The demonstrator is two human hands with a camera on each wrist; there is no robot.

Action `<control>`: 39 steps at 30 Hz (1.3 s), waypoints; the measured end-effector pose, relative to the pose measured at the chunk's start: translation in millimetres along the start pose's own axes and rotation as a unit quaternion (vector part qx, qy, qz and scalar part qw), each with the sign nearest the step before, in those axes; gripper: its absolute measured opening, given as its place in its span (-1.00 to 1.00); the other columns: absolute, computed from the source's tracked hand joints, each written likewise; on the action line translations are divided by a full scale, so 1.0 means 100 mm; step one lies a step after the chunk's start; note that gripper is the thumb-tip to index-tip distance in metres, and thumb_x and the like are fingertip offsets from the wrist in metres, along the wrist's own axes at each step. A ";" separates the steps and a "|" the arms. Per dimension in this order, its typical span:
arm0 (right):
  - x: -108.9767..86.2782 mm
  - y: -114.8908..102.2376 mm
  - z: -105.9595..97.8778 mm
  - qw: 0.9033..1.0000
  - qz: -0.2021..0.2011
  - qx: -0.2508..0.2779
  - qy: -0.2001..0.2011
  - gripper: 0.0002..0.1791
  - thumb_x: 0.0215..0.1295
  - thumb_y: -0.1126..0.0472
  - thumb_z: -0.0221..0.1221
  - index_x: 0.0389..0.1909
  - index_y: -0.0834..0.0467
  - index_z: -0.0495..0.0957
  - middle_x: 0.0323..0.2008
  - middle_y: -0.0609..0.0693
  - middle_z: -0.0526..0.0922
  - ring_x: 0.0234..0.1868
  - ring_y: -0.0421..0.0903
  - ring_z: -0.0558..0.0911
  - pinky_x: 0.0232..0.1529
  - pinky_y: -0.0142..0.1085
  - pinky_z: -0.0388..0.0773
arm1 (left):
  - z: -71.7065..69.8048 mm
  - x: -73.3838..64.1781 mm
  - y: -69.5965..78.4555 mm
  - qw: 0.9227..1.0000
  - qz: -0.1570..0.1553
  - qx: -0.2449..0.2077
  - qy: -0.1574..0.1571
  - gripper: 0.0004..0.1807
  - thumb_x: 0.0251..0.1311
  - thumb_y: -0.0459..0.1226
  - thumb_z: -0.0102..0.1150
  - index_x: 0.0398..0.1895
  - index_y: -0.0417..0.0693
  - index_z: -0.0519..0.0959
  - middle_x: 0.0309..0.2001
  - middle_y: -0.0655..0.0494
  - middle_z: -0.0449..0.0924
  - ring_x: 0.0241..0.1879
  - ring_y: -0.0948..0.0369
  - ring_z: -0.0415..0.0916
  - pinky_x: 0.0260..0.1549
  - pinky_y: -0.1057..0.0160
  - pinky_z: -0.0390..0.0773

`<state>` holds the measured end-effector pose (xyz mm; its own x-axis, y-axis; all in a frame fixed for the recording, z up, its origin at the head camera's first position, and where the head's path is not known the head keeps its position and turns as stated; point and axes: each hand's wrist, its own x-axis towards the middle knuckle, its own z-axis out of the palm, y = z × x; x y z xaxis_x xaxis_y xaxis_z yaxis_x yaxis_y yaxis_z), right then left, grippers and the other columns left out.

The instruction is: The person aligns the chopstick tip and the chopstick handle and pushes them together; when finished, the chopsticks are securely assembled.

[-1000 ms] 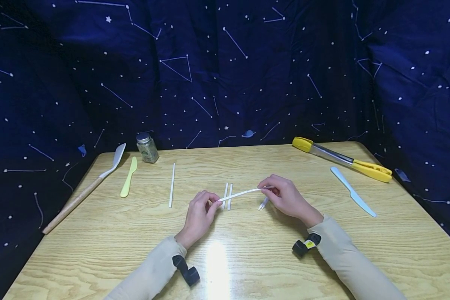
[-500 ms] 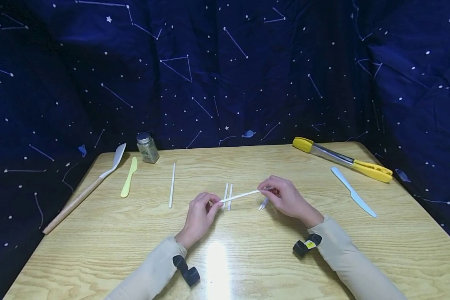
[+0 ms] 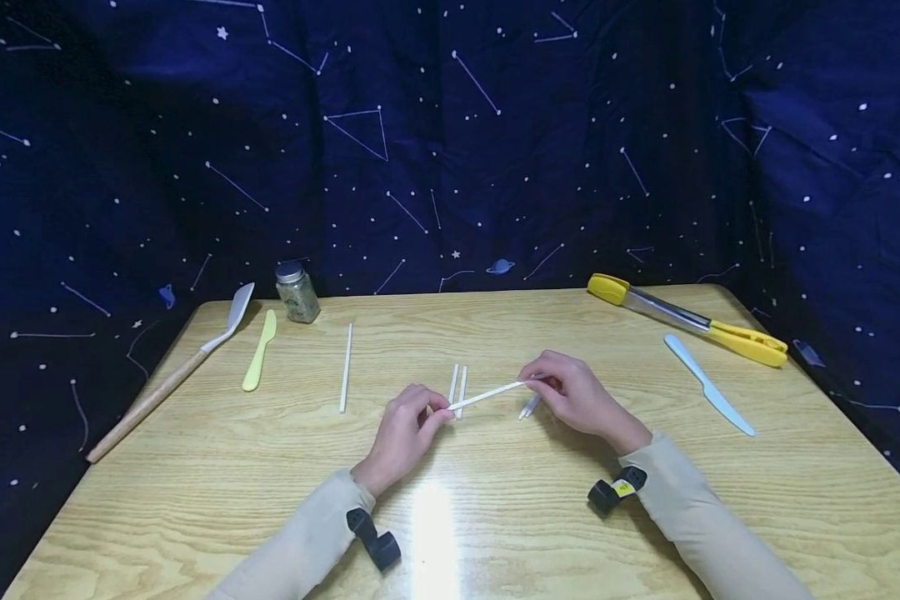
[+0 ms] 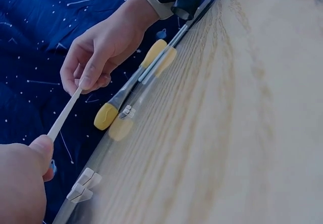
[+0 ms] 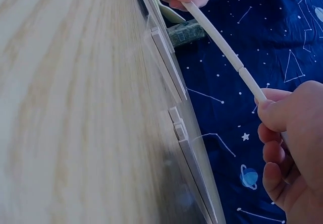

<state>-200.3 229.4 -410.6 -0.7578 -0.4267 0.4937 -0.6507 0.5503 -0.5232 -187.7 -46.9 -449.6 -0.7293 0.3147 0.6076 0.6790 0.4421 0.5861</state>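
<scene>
Between both hands, above the table, a slim white stick (image 3: 487, 394) is held slantwise, its right end higher in the head view. My left hand (image 3: 399, 433) pinches its left end between thumb and fingers. Thumb and fingers of my right hand (image 3: 573, 396) grip the other end, which is partly hidden by that hand. A fine seam crosses the stick (image 5: 222, 45) in the right wrist view. Behind its left end lie two short white sticks (image 3: 462, 379), side by side. More short white sticks (image 3: 528, 407) show partly under my right hand.
A longer white stick (image 3: 346, 367) lies to the left. Beyond it are a yellow knife (image 3: 259, 354), a wooden-handled spatula (image 3: 172, 383) and a lidded jar (image 3: 297, 296). Yellow-ended tongs (image 3: 667, 312) and a light blue knife (image 3: 708, 385) lie right. A starry dark curtain (image 3: 450, 167) hangs behind the table.
My left hand has shifted slightly to the right, and its end of the stick sits a little lower. My right hand stays nearly in place. Both keep their grip.
</scene>
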 end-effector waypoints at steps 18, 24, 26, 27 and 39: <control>-0.01 0.01 -0.03 1.000 -0.014 0.000 -0.027 -0.81 0.15 0.45 0.25 -0.31 0.09 0.62 -0.44 -0.17 0.54 -0.43 -0.28 0.34 -0.44 -0.42 0.36 | -0.02 0.00 -0.01 0.996 0.005 -0.060 -0.071 -0.89 0.03 -0.31 0.36 -0.39 -0.13 0.62 -0.50 0.16 0.52 -0.53 0.42 0.28 -0.56 0.44 0.37; -0.01 -0.01 -0.07 0.999 -0.011 0.002 -0.039 -0.82 0.17 0.42 0.26 -0.30 0.07 0.63 -0.40 -0.16 0.58 -0.41 -0.29 0.37 -0.44 -0.40 0.40 | -0.10 0.07 -0.03 0.983 0.013 -0.105 -0.151 -0.93 0.14 -0.35 0.30 -0.35 -0.10 0.59 -0.50 0.19 0.52 -0.53 0.43 0.33 -0.56 0.41 0.43; -0.01 -0.02 -0.08 0.999 -0.014 0.000 -0.038 -0.82 0.17 0.42 0.26 -0.30 0.07 0.63 -0.39 -0.16 0.59 -0.40 -0.29 0.38 -0.42 -0.40 0.42 | -0.11 0.10 -0.01 0.979 0.007 -0.119 -0.168 -0.94 0.15 -0.36 0.28 -0.34 -0.10 0.59 -0.52 0.20 0.50 -0.56 0.42 0.32 -0.58 0.42 0.41; -0.01 -0.03 -0.09 0.999 -0.017 0.000 -0.037 -0.82 0.17 0.42 0.26 -0.30 0.07 0.63 -0.38 -0.16 0.60 -0.39 -0.29 0.39 -0.42 -0.39 0.43 | -0.12 0.10 0.01 0.977 0.001 -0.124 -0.173 -0.94 0.15 -0.36 0.28 -0.34 -0.10 0.59 -0.54 0.19 0.50 -0.57 0.41 0.32 -0.58 0.42 0.40; 0.01 -0.13 -0.04 0.996 -0.058 0.013 -0.061 -0.84 0.16 0.37 0.28 -0.32 0.03 0.64 -0.37 -0.13 0.60 -0.25 -0.21 0.44 -0.28 -0.23 0.46 | -0.14 0.09 0.08 0.928 -0.067 -0.236 -0.279 -0.90 0.23 -0.36 0.20 -0.23 -0.21 0.57 -0.42 -0.11 0.64 -0.53 0.41 0.38 -0.53 0.47 0.34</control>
<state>-192.6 224.5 -400.0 -0.6760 -0.5716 0.4650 -0.7346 0.4733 -0.4861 -187.8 -52.1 -432.4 -0.6502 0.7279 0.2178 0.4449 0.1323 0.8858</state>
